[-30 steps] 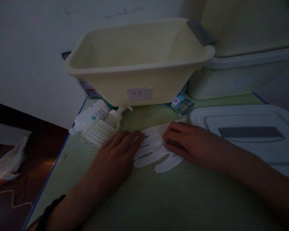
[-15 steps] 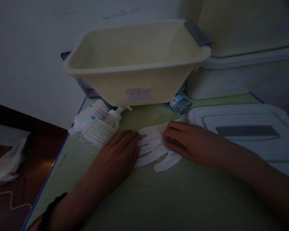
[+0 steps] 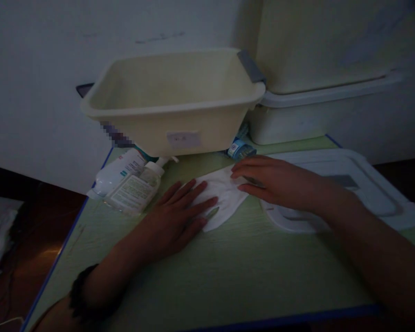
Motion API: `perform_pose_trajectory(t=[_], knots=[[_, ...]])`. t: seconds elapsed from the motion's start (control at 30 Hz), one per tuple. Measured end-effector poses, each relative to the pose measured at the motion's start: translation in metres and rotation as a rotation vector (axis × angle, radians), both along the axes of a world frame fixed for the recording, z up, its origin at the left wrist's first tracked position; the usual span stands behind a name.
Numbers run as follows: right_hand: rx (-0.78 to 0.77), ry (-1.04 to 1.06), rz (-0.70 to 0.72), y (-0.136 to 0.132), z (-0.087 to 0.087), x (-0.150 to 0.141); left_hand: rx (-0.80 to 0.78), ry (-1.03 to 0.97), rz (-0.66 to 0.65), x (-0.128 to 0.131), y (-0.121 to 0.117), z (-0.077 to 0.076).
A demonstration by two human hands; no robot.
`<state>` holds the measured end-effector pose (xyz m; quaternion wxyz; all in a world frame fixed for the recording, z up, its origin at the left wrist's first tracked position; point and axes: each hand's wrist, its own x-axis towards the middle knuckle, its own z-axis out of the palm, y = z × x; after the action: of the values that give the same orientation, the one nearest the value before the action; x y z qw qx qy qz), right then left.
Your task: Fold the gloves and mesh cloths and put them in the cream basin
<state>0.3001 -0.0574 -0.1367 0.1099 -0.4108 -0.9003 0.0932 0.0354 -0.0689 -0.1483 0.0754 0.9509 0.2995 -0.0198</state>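
A white glove (image 3: 224, 184) lies flat on the green tabletop, its cuff towards the right and its fingers towards the left. My left hand (image 3: 174, 212) rests on the finger end of the glove, palm down with its fingers spread, covering most of the glove's fingers. Over the cuff end, my right hand (image 3: 273, 182) touches the cloth with curved fingers. Its thumb is apart from the other fingers, and no cloth is visibly pinched between them.
Behind the glove stands a cream plastic bin (image 3: 180, 108). Left of it lie a pump bottle (image 3: 133, 191) and a white bottle (image 3: 115, 173). A small blue bottle (image 3: 241, 150) lies by the bin's right side. A white lid (image 3: 363, 184) lies under my right forearm.
My left hand has gone from fingers together to spread flat over the glove's fingers. My right hand's thumb and fingers have parted near the cuff. The view has shifted.
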Motion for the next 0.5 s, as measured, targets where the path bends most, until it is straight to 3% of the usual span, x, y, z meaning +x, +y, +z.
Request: perform_pose_trajectory(t=[0.23,0.5], knots=[[0.037,-0.063,0.017,0.004,-0.008,-0.010,0.078,-0.171,0.009,0.006,0.003,-0.001],[-0.056,-0.103,-0.130,-0.003,0.000,-0.012,0.024,0.017,-0.045,0.013,0.001,-0.009]])
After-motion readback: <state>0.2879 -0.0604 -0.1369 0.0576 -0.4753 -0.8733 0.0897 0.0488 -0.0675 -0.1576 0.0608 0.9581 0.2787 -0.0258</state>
